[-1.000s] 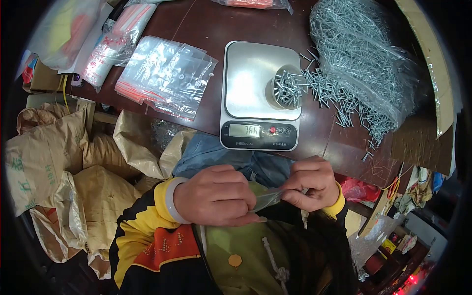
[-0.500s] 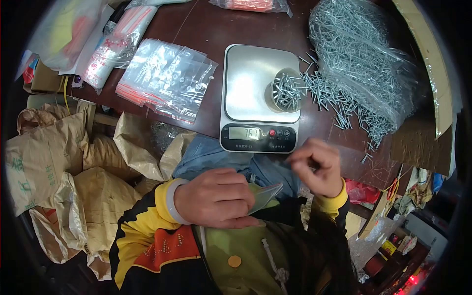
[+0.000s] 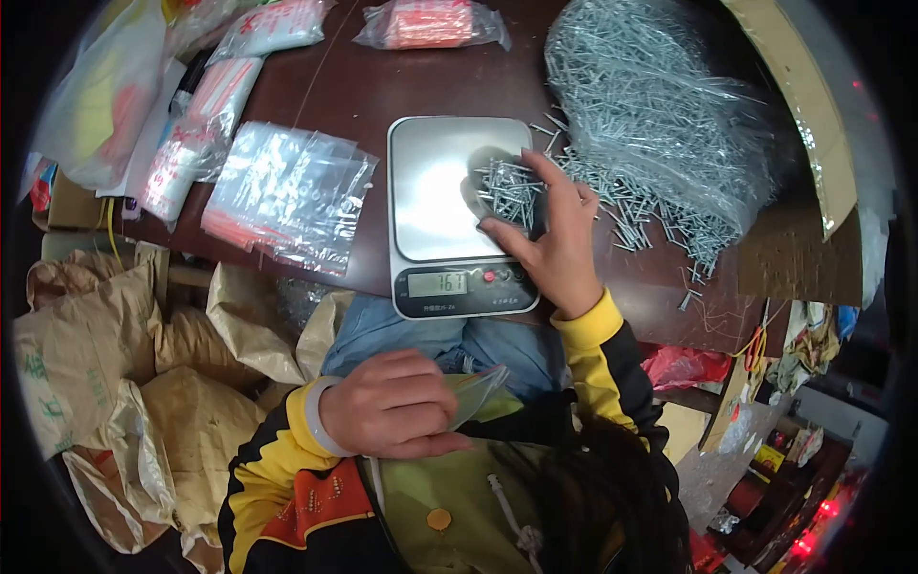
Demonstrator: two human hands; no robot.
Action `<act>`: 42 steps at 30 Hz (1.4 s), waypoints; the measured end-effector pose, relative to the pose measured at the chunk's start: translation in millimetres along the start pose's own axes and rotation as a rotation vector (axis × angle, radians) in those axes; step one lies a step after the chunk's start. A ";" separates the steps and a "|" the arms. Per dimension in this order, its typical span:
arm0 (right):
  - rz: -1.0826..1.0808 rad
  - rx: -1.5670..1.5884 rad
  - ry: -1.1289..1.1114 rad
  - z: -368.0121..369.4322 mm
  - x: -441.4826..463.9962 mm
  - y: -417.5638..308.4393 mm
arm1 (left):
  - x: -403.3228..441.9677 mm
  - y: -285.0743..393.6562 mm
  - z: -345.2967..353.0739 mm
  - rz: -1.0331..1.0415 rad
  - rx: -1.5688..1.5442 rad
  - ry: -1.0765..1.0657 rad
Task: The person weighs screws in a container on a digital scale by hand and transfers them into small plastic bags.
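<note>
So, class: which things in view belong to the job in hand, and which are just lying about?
Likely in the job:
small clear bag in left hand
cup of fasteners at right hand
scale beneath
stacked clear bags
loose fasteners beside scale

Apparently just lying about:
brown sacks
red plastic bag
cardboard strip

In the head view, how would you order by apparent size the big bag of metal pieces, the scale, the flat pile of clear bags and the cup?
1. Big bag of metal pieces
2. Scale
3. Flat pile of clear bags
4. Cup, partly covered by the right hand, but plainly the smallest.
</note>
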State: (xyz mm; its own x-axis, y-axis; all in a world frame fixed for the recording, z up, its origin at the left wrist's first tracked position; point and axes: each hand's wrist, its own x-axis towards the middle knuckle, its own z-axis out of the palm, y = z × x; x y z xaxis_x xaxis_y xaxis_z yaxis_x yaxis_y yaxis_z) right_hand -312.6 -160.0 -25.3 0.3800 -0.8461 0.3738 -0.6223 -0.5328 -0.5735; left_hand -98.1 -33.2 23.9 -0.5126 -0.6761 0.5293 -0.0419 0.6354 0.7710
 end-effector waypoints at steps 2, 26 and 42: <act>0.145 0.228 0.050 -1.9 -0.8 0.1 | -1.4 0.0 -1.3 -0.007 0.003 0.001; 0.052 -0.085 0.041 -45.0 -11.8 24.5 | -5.2 -3.2 1.8 -0.006 -0.026 0.009; 0.143 -0.226 -0.061 -64.7 -5.6 83.5 | -2.9 -5.8 7.0 0.014 -0.031 0.022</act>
State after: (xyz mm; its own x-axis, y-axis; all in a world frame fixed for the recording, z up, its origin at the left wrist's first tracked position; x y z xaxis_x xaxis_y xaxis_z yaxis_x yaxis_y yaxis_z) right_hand -411.0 -198.8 -28.2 0.3139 -0.9154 0.2521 -0.8069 -0.3971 -0.4373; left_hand -102.3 -32.2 15.5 -0.4942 -0.6753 0.5475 -0.0084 0.6335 0.7737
